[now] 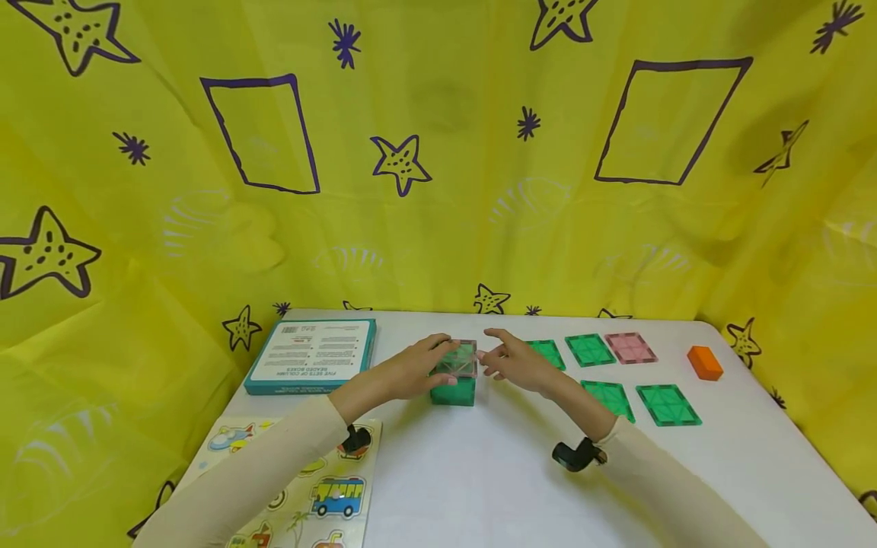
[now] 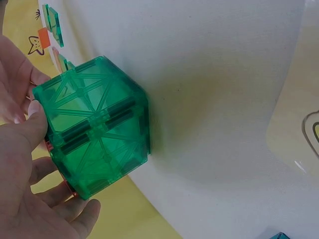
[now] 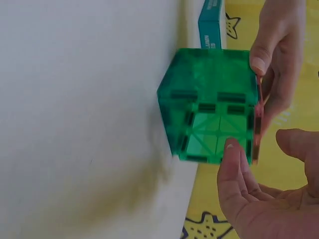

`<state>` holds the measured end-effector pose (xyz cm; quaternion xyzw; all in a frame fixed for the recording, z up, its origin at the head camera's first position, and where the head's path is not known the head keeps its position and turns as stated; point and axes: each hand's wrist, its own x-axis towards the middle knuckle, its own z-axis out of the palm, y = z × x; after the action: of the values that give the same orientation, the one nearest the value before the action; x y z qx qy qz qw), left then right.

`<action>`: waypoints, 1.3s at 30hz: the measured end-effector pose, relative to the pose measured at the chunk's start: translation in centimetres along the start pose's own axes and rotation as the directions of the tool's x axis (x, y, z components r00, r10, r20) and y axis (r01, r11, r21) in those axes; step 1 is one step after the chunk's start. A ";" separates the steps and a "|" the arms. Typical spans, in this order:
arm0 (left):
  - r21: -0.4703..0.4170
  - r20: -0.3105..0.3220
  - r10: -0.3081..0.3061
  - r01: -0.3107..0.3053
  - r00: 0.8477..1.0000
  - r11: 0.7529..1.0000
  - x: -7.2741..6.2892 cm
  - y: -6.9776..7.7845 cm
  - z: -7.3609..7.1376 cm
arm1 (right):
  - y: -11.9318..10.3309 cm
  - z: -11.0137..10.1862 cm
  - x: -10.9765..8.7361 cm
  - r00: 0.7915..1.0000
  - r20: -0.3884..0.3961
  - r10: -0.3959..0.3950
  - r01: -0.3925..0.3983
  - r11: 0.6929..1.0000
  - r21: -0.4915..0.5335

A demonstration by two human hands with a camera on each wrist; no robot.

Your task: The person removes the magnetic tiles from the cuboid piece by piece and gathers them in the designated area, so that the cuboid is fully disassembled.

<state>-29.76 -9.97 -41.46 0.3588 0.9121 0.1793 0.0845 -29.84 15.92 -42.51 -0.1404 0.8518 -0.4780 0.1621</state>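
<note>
A cube of translucent green magnetic tiles (image 2: 94, 124) stands on the white table, with a pink tile (image 1: 467, 362) lying across its top. My left hand (image 1: 413, 369) holds the cube at its upper edge, thumb on the near side and fingers over the pink top. From the right, my right hand (image 1: 524, 367) reaches to the cube; in the right wrist view its extended fingertips (image 3: 231, 145) touch a green side tile (image 3: 204, 134), while the thumb stays apart from it.
Several flat green tiles (image 1: 668, 405) and a pink tile (image 1: 631, 348) lie on the right. Past them sits an orange block (image 1: 705, 363). A teal-edged box (image 1: 311, 354) is at the back left, with a picture puzzle board (image 1: 301, 525) in front. A yellow curtain (image 1: 438, 251) hangs behind.
</note>
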 end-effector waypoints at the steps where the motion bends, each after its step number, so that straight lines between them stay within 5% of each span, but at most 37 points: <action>1: 0.001 0.004 0.000 0.000 1.000 1.000 0.0 0.0 0.0 | -0.1 0.3 0.3 1.000 0.005 -0.006 0.006 1.000 0.015; 9: 0.002 0.014 -0.001 0.001 1.000 1.000 0.2 0.0 0.0 | -0.7 1.1 0.9 0.998 0.036 -0.060 0.057 0.996 0.065; 39: -0.022 0.040 -0.076 0.077 0.996 0.997 0.2 -0.2 -0.4 | -1.1 2.1 0.7 0.994 -0.023 -0.109 0.109 0.994 -0.019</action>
<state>-30.15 -10.09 -41.17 0.3260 0.9212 0.1796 0.1132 -29.52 13.54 -42.71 -0.1823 0.8490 -0.4801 0.1241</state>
